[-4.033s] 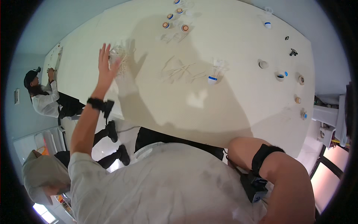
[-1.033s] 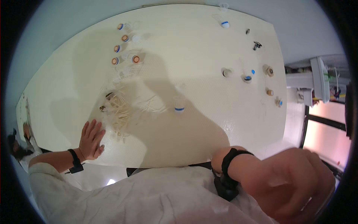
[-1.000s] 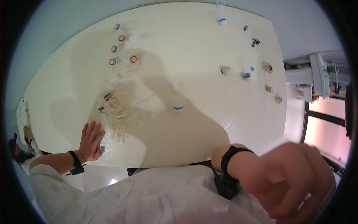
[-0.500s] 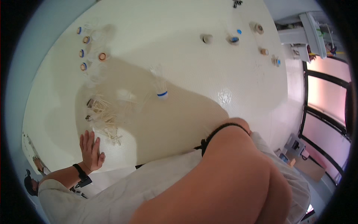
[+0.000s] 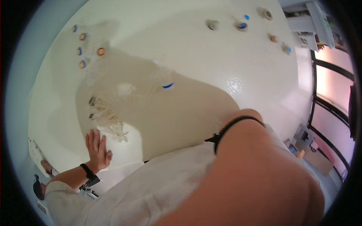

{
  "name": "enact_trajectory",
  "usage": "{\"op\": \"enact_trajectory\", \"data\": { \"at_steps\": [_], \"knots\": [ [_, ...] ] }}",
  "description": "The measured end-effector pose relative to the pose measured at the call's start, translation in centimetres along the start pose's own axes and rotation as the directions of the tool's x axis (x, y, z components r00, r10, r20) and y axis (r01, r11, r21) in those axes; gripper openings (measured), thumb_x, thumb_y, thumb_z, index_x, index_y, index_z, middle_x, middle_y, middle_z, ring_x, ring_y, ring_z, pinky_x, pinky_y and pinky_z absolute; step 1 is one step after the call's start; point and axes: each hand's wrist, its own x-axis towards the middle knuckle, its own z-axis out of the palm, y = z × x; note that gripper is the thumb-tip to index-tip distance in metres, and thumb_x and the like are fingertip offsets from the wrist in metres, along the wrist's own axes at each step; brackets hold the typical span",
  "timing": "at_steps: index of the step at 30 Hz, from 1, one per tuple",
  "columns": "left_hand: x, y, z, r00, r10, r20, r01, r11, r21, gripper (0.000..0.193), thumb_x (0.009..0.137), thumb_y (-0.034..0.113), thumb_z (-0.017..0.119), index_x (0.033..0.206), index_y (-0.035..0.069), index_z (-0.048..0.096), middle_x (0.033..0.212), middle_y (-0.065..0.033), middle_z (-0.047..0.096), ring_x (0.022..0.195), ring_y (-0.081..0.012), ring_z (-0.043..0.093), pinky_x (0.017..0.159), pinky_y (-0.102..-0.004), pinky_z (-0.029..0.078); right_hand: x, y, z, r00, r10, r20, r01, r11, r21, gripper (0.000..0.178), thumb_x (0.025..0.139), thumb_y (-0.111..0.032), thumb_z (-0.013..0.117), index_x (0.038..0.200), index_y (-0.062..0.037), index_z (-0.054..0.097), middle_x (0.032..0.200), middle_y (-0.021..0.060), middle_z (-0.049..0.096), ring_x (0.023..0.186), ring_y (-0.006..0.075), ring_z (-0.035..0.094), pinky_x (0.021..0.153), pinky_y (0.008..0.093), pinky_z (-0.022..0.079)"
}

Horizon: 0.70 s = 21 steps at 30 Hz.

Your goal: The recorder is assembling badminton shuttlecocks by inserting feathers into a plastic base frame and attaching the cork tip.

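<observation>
My left hand (image 5: 98,150) lies flat on the white table (image 5: 188,124) near its front edge, fingers stretched out, with nothing in it. Just beyond its fingertips is a loose pile of thin pale sticks (image 5: 109,113), with some clear wrapping and small dark ends among them. My right hand (image 5: 252,113) is by the front of the table at right. Its fingers are hidden behind the wrist, which wears a dark band. Near the middle lies a clear container with a blue-ringed white end (image 5: 167,86), and pale sticks seem to show in it.
At far left lie several clear bottles, one with an orange-brown cap (image 5: 101,51). More small caps or bottles are at far right, among them a blue cap (image 5: 247,17) and a brown one (image 5: 273,38). Another person (image 5: 40,186) is at the left edge.
The view has shifted slightly, so things on the table sit higher in it. My right forearm appears a little farther right and up. My left hand stays beside the stick pile.
</observation>
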Motion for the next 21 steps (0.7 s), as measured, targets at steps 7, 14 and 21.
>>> {"op": "enact_trajectory", "data": {
  "at_steps": [7, 14, 21],
  "knots": [
    [0.2, 0.8, -0.2, 0.998, -0.028, 0.049, 0.029, 0.999, -0.029, 0.065, 0.103, 0.038, 0.037, 0.157, 0.003, 0.031, 0.164, -0.0265, 0.023, 0.150, -0.0521, 0.022, 0.118, -0.0666, 0.015, -0.3, -1.4, 0.5, 0.999, 0.009, 0.043, -0.009, 1.000, -0.008, 0.037, 0.103, -0.039, 0.051, 0.082, -0.0084, 0.056, 0.078, 0.0062, 0.059, 0.067, 0.0229, 0.056, 0.066, 0.0462, 0.046],
    [0.6, 0.4, -0.2, 0.999, -0.036, 0.032, 0.037, 0.999, -0.035, 0.066, 0.101, 0.039, 0.039, 0.157, 0.004, 0.032, 0.164, -0.0266, 0.026, 0.149, -0.0522, 0.023, 0.118, -0.0668, 0.016, -0.8, -2.2, 0.7, 0.999, 0.013, 0.040, -0.013, 1.000, -0.006, 0.038, 0.103, -0.039, 0.051, 0.080, -0.0088, 0.056, 0.076, 0.0061, 0.059, 0.066, 0.0224, 0.055, 0.065, 0.0457, 0.046],
    [0.9, -0.1, -0.4, 0.999, -0.028, 0.039, 0.030, 0.999, -0.029, 0.068, 0.100, 0.039, 0.041, 0.157, 0.004, 0.032, 0.163, -0.0272, 0.026, 0.149, -0.0538, 0.022, 0.118, -0.0674, 0.014, -0.8, -0.7, -0.4, 0.999, 0.026, -0.033, -0.025, 0.999, 0.024, 0.039, 0.104, -0.039, 0.050, 0.079, -0.0091, 0.055, 0.075, 0.0059, 0.058, 0.065, 0.0219, 0.055, 0.064, 0.0453, 0.045]
  ]
}}
